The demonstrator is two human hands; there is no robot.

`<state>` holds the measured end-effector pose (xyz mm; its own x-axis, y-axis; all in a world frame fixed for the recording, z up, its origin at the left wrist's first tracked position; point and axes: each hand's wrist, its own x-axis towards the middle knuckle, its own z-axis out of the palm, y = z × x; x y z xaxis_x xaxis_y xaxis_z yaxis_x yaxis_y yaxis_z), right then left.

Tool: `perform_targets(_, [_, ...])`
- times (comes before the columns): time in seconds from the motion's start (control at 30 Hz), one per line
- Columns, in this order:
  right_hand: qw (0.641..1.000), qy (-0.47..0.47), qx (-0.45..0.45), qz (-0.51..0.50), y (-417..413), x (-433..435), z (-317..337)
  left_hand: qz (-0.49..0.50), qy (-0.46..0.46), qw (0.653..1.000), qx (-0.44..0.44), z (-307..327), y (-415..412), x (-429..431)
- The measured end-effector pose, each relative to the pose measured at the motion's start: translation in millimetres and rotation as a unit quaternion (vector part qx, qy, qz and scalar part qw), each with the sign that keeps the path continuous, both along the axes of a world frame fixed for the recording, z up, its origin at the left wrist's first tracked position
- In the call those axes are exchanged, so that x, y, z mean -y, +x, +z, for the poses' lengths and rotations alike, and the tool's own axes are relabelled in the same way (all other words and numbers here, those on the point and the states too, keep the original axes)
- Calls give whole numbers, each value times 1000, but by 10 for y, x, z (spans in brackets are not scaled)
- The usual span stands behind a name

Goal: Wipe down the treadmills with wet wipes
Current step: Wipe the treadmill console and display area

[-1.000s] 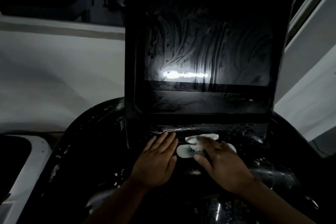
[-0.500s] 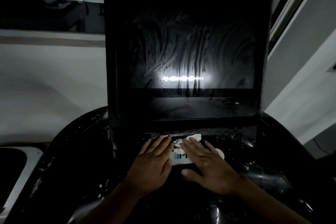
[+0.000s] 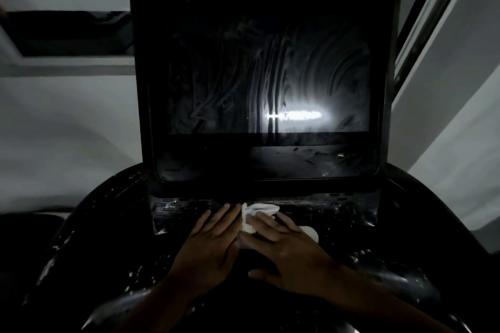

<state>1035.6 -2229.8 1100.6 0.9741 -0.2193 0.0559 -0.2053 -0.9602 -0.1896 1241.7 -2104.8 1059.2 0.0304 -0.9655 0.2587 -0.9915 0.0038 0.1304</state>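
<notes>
Below the dark, smear-streaked display screen (image 3: 270, 84) of the glossy black treadmill console (image 3: 108, 238), both hands lie side by side on the slotted strip. The left hand (image 3: 211, 249) rests flat, fingers straight and close together, holding nothing, its fingertips just beside the crumpled white wet wipe (image 3: 266, 208). The right hand (image 3: 284, 249) lies palm down, its straight fingers pressing that wipe onto the console, thumb spread toward the person. A white oval patch (image 3: 311, 234) shows just right of the right hand.
</notes>
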Motion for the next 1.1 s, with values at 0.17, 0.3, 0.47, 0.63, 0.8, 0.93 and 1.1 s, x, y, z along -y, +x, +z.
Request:
perform_targets(0.17, [997,-73,11,-27,57,303,-7,17,5,999,-28,49,13,-20])
perform_targets(0.3, [986,-108,42,-118,-412,366,-111,29,-1,999,-18,105,-51,-36])
perform_targets(0.47, [993,-64,24,-92,-4,141,-77,-8,8,1000,14,112,-50,42])
perform_targets(0.63, [982,-26,12,-188,-532,311,-140,-35,25,999,11,197,-193,219])
perform_targets(0.8, [961,-1,26,-275,-856,386,-93,-66,39,997,-3,281,-409,410])
perform_targets(0.93, [981,23,20,-192,-772,325,-125,-105,63,992,-3,374,-602,683])
perform_targets(1.1, [934,38,40,-353,-1285,454,-195,-131,101,986,-3,407,-769,932])
